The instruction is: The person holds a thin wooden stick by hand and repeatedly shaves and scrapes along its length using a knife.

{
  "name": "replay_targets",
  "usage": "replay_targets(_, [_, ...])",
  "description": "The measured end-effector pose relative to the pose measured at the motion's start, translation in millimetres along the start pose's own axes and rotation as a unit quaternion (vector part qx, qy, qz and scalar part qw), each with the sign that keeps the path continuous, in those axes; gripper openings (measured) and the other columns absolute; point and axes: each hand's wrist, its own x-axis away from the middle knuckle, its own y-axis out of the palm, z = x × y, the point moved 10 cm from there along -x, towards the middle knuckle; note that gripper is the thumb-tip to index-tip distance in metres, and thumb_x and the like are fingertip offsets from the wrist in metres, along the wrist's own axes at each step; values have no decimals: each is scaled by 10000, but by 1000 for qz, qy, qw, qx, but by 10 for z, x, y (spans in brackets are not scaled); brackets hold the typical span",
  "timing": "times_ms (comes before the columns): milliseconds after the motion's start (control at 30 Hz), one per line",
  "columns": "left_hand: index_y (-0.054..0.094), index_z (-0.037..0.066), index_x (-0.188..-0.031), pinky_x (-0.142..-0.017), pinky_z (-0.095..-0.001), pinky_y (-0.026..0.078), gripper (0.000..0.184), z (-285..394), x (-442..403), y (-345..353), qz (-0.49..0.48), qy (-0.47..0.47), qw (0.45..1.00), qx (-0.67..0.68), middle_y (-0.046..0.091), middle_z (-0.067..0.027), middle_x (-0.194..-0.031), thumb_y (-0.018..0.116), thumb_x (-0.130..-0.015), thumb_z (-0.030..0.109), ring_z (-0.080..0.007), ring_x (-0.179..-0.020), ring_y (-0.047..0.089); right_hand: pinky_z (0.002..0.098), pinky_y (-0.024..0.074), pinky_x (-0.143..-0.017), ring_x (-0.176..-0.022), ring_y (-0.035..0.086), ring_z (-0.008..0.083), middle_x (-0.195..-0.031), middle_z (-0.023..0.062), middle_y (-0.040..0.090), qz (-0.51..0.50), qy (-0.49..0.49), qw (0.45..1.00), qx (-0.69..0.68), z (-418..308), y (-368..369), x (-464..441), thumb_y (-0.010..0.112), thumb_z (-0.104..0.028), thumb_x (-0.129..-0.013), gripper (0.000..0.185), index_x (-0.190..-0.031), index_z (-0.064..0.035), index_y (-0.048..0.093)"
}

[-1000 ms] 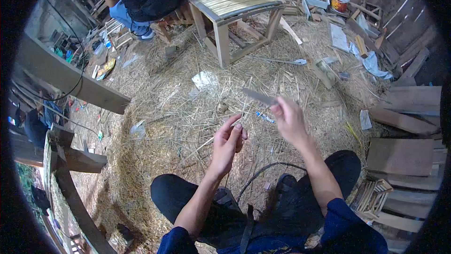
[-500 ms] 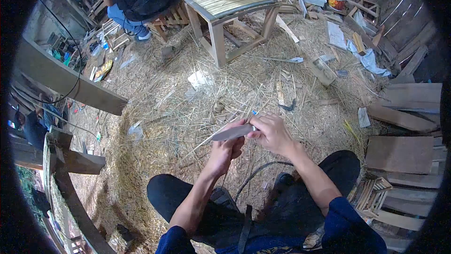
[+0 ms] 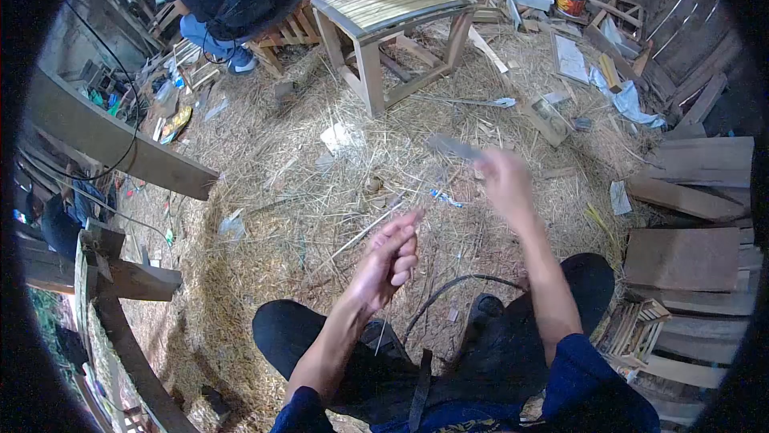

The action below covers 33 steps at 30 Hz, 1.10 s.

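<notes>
Looks mid-stroke: centre frame, right hand [image 3: 508, 186] is gripping a flat grey metal blade [image 3: 453, 146], left hand [image 3: 386, 261] is pinching a thin pale strip [image 3: 382, 334].

Straw-strewn floor [image 3: 264, 265]; on it slatted-top table [image 3: 392, 2], white scrap [image 3: 340, 138], blue wrapper [image 3: 445, 198].

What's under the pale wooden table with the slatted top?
Under the table, lower wooden rails and straw-covered ground show. The near leg and rails cover some ground; what lies there can't be seen.
</notes>
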Motion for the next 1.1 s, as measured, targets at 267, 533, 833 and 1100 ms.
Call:
replay_targets(267, [377,101,-1403,-392,-160,240,416,170,-28,-66,32,56,998,20,353,52,-714,497,-1008,151,-26,-529,298,428,429,-637,-642,567,286,-673,89,551,51,-40,998,25,-325,-196,16,404,-524,-990,520,-878,-52,591])
replay_targets(533, [414,148,-1401,-407,-161,219,408,98,-90,-174,23,38,995,93,347,55,-719,504,-1004,165,-23,-549,304,414,422,-570,-614,572,288,-690,93,574,-112,-178,975,-70,-964,588,369,476,-528,-949,487,-819,-66,555])
replay_targets(833, [411,155,-1391,-369,-168,184,413,-50,-100,-93,12,-9,998,55,390,47,-747,512,-991,164,-17,-495,292,430,421,-647,-697,572,356,-742,134,596,-118,-174,973,-90,-805,393,350,611,-450,-869,434,-891,-18,584])
replay_targets(1100, [475,141,-1328,-375,-183,195,340,154,-13,-15,51,57,994,-74,395,53,-729,521,-999,216,-23,-490,298,431,435,-626,-655,588,323,-669,110,568,-15,-36,996,-80,-93,132,47,544,-421,-951,356,-888,-75,600])
